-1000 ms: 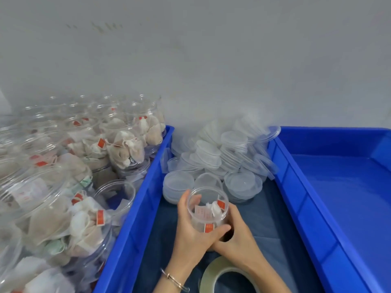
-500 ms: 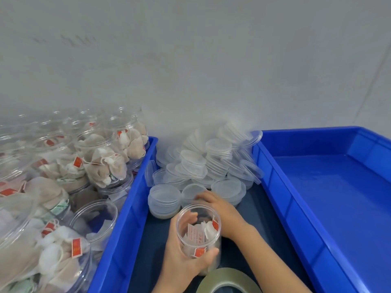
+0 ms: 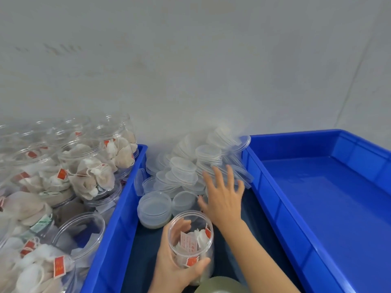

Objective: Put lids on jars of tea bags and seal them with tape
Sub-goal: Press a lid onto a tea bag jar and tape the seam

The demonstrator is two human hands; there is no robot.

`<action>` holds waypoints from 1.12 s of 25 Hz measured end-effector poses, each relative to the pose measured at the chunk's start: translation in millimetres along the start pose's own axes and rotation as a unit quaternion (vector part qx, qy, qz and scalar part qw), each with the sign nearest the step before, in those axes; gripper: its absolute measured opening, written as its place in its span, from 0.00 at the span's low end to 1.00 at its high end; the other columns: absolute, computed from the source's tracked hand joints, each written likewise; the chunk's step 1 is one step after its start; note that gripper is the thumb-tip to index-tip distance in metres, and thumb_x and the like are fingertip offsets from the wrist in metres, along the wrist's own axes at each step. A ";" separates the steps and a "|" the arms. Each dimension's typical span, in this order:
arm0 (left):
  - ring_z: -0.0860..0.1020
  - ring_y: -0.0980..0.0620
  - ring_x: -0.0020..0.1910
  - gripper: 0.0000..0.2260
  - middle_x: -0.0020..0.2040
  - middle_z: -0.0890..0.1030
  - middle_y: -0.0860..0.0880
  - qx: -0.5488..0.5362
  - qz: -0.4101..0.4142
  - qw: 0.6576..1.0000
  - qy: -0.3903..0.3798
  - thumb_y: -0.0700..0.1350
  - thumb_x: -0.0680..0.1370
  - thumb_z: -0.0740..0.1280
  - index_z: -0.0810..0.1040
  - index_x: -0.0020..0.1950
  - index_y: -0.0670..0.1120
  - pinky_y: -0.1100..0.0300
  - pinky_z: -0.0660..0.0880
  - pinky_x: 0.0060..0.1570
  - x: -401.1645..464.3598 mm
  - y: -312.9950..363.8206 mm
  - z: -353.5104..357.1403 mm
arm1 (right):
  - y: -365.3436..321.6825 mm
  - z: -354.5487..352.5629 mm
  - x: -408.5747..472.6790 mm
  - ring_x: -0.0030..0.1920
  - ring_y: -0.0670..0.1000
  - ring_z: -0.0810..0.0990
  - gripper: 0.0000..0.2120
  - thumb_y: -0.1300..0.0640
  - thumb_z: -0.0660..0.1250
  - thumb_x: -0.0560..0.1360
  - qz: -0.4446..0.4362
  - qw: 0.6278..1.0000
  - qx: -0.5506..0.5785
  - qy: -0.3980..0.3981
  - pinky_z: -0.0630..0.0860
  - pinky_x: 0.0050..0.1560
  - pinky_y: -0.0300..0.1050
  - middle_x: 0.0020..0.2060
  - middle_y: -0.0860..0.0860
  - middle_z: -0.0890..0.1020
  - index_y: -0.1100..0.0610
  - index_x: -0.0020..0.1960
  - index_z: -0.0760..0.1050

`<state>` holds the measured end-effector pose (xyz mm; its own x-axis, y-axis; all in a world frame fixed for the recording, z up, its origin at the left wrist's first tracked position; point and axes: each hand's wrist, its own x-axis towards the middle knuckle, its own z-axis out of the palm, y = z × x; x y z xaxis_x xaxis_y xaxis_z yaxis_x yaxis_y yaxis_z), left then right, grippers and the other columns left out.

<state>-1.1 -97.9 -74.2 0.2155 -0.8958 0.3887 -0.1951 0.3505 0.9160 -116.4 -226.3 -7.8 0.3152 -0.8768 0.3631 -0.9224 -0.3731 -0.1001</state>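
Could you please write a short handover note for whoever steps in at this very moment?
Left hand: grips the open jar of tea bags, upright in the middle blue bin.
Right hand: fingers spread, holds nothing, reaching over the pile of clear lids at the far end of that bin.
Tape roll: at the near edge, just below the jar, untouched.
Done: one jar picked up for capping. The bin on the right holds nothing visible.
Left: take a lid, press it on this jar, seal it with tape, then work through the uncapped filled jars on the left.
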 end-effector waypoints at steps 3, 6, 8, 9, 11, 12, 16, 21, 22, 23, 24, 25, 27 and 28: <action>0.76 0.50 0.62 0.37 0.59 0.78 0.53 -0.011 -0.001 1.000 0.001 0.49 0.57 0.79 0.72 0.63 0.44 0.62 0.74 0.58 -1.8 2.7 1.1 | 13.4 19.2 -8.6 0.74 0.67 0.45 0.33 0.36 0.55 0.77 0.074 0.976 0.039 -0.203 0.54 0.69 0.68 0.77 0.52 0.49 0.46 0.77 0.49; 0.76 0.51 0.62 0.37 0.59 0.78 0.51 -0.011 -0.015 1.000 0.009 0.50 0.58 0.79 0.71 0.64 0.45 0.62 0.72 0.61 -4.3 3.7 1.2 | 20.3 18.3 -23.5 0.71 0.63 0.55 0.26 0.41 0.56 0.79 0.055 0.980 0.059 -0.179 0.62 0.66 0.61 0.74 0.52 0.56 0.47 0.74 0.56; 0.76 0.51 0.62 0.36 0.59 0.78 0.50 -0.016 -0.024 0.999 0.016 0.51 0.59 0.79 0.71 0.64 0.47 0.62 0.72 0.61 -3.3 7.0 3.9 | 23.3 15.4 -27.3 0.70 0.61 0.59 0.24 0.41 0.57 0.79 0.046 0.986 0.052 -0.151 0.63 0.66 0.60 0.73 0.53 0.60 0.46 0.72 0.60; 0.75 0.52 0.62 0.36 0.59 0.77 0.50 -0.017 -0.031 0.999 0.019 0.51 0.59 0.79 0.71 0.64 0.48 0.62 0.72 0.61 -1.8 8.2 5.7 | 23.9 13.4 -30.1 0.69 0.60 0.61 0.25 0.40 0.58 0.78 0.041 0.987 0.046 -0.146 0.64 0.66 0.59 0.72 0.53 0.62 0.46 0.72 0.62; 0.75 0.56 0.60 0.35 0.59 0.76 0.49 -0.015 -0.036 0.999 0.026 0.52 0.59 0.78 0.70 0.63 0.48 0.66 0.71 0.59 3.2 12.3 10.3 | 26.6 11.2 -37.1 0.67 0.59 0.65 0.26 0.39 0.62 0.75 0.034 0.990 0.053 -0.126 0.67 0.64 0.57 0.69 0.52 0.66 0.45 0.70 0.66; 0.76 0.57 0.59 0.35 0.58 0.76 0.48 -0.009 -0.036 0.999 0.027 0.52 0.59 0.78 0.70 0.62 0.48 0.67 0.71 0.58 5.3 14.4 11.8 | 28.0 10.7 -40.3 0.66 0.57 0.67 0.26 0.38 0.64 0.74 0.036 0.990 0.072 -0.120 0.68 0.64 0.56 0.67 0.52 0.68 0.45 0.69 0.68; 0.76 0.60 0.57 0.34 0.57 0.76 0.49 0.005 -0.034 0.999 0.026 0.52 0.59 0.77 0.69 0.62 0.48 0.70 0.70 0.55 8.5 16.5 13.4 | 33.3 5.5 -50.3 0.63 0.52 0.70 0.18 0.45 0.69 0.73 0.040 0.973 0.202 -0.106 0.69 0.63 0.59 0.57 0.49 0.74 0.44 0.63 0.75; 0.75 0.55 0.59 0.35 0.59 0.76 0.48 0.003 -0.042 0.999 0.030 0.52 0.59 0.77 0.69 0.64 0.48 0.66 0.70 0.59 7.7 18.3 13.1 | 32.4 -10.9 -54.7 0.44 0.47 0.79 0.10 0.47 0.66 0.76 0.134 0.916 0.365 0.099 0.78 0.45 0.45 0.42 0.46 0.79 0.51 0.54 0.76; 0.75 0.56 0.59 0.35 0.59 0.76 0.48 0.005 -0.043 0.999 0.032 0.51 0.60 0.77 0.69 0.64 0.48 0.65 0.70 0.60 8.2 18.3 13.0 | 30.6 -24.1 -52.3 0.39 0.43 0.80 0.09 0.46 0.68 0.75 0.164 0.844 0.490 0.144 0.78 0.38 0.41 0.39 0.45 0.81 0.50 0.51 0.75; 0.75 0.56 0.59 0.35 0.59 0.76 0.48 0.007 -0.044 0.998 0.033 0.51 0.60 0.77 0.69 0.64 0.48 0.65 0.70 0.60 7.9 18.9 13.3 | 27.1 -38.0 -49.3 0.34 0.42 0.79 0.10 0.45 0.70 0.73 0.181 0.762 0.607 0.136 0.75 0.32 0.37 0.36 0.45 0.82 0.49 0.51 0.75; 0.75 0.56 0.59 0.35 0.59 0.76 0.49 0.004 -0.044 0.999 0.030 0.50 0.60 0.77 0.69 0.64 0.48 0.65 0.70 0.60 8.5 17.9 13.2 | 23.6 -47.8 -47.7 0.31 0.41 0.78 0.10 0.45 0.71 0.72 0.177 0.712 0.674 0.088 0.73 0.29 0.35 0.35 0.45 0.82 0.48 0.50 0.77; 0.76 0.57 0.59 0.35 0.59 0.77 0.51 0.004 -0.044 0.999 0.023 0.49 0.60 0.78 0.69 0.64 0.48 0.65 0.71 0.59 9.1 16.6 13.1 | 18.9 -55.0 -46.9 0.31 0.40 0.77 0.09 0.46 0.71 0.72 0.152 0.727 0.670 0.020 0.72 0.29 0.34 0.34 0.44 0.82 0.47 0.50 0.78; 0.76 0.58 0.59 0.35 0.58 0.78 0.55 0.006 -0.051 0.999 -0.003 0.47 0.61 0.78 0.69 0.64 0.48 0.67 0.72 0.56 9.7 17.2 14.9 | 7.8 -60.0 -47.7 0.36 0.43 0.79 0.07 0.48 0.68 0.74 0.084 0.834 0.536 -0.098 0.76 0.34 0.38 0.36 0.44 0.80 0.47 0.51 0.78; 0.77 0.58 0.59 0.35 0.57 0.78 0.56 0.007 -0.050 0.999 -0.011 0.47 0.61 0.79 0.69 0.64 0.48 0.68 0.72 0.55 9.9 16.2 15.5 | 4.9 -60.9 -47.7 0.40 0.46 0.79 0.07 0.49 0.67 0.76 0.069 0.871 0.472 -0.119 0.79 0.38 0.42 0.40 0.44 0.79 0.47 0.54 0.77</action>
<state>-16.9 -105.3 -57.0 0.2135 -0.9318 0.2936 -0.1869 0.2560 0.9484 -149.5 -167.8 30.8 0.3577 -0.9289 0.0957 -0.3959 -0.2437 -0.8853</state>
